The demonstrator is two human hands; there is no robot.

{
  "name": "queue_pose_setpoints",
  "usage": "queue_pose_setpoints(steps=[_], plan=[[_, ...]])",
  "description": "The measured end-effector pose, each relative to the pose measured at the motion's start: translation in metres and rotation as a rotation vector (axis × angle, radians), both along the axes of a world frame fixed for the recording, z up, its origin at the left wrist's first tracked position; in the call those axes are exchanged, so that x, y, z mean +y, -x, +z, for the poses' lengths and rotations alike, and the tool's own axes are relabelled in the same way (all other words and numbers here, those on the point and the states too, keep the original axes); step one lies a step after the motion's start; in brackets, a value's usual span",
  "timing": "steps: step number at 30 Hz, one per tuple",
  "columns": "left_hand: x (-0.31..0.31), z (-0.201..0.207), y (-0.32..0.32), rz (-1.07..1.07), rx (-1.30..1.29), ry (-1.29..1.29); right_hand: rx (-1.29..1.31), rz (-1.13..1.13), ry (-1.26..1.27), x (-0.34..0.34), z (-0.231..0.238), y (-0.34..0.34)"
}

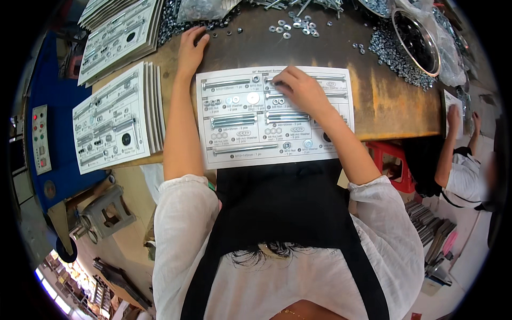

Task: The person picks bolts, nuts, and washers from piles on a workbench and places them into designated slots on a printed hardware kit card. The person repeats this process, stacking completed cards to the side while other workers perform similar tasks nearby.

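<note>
Right hand (300,86) rests knuckles-up on the white printed sorting card (274,114), near its upper edge, fingers curled down at a long steel bolt (288,80) lying in the top row; whether they pinch it I cannot tell. Left hand (191,49) lies beyond the card's far left corner, fingers bent loosely into a heap of small dark nuts (176,24), and its grip is hidden too. Doing this well seems to mean seating each piece squarely inside its printed outline without nudging the bolts and washers already laid out lower on the card. Loose silver washers (293,26) sit past the card's top edge, well beyond the right hand's fingertips.
</note>
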State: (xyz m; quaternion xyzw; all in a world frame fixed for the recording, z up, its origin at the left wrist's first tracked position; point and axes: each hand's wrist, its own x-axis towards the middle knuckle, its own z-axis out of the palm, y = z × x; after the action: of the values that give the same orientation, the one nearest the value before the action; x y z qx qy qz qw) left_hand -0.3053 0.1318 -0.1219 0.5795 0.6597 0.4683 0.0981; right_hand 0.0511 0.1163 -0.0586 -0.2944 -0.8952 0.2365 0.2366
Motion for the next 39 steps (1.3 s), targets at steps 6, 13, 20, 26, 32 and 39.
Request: queue_pose_setpoints(steps=[6, 13, 20, 26, 32, 39], plan=[[0.0, 0.001, -0.007, 0.005, 0.014, 0.011, 0.085, -0.072, 0.165, 0.001, 0.005, 0.005], [-0.006, 0.013, -0.002, -0.02, -0.15, -0.017, 0.231, -0.129, -0.02, 0.091, -0.014, 0.109], [-0.003, 0.044, -0.039, 0.112, 0.126, 0.075, -0.004, -0.087, -0.031, 0.115, -0.026, 0.15], [0.014, 0.039, -0.058, -0.056, 0.287, 0.237, 0.15, -0.134, 0.335, 0.092, 0.008, 0.107], [0.01, 0.04, -0.061, 0.015, 0.244, 0.284, 0.087, -0.12, 0.49, -0.03, 0.047, -0.004], [-0.138, 0.107, -0.163, -0.439, -0.021, 0.346, 0.085, -0.157, 0.376, -0.108, 0.012, -0.034]])
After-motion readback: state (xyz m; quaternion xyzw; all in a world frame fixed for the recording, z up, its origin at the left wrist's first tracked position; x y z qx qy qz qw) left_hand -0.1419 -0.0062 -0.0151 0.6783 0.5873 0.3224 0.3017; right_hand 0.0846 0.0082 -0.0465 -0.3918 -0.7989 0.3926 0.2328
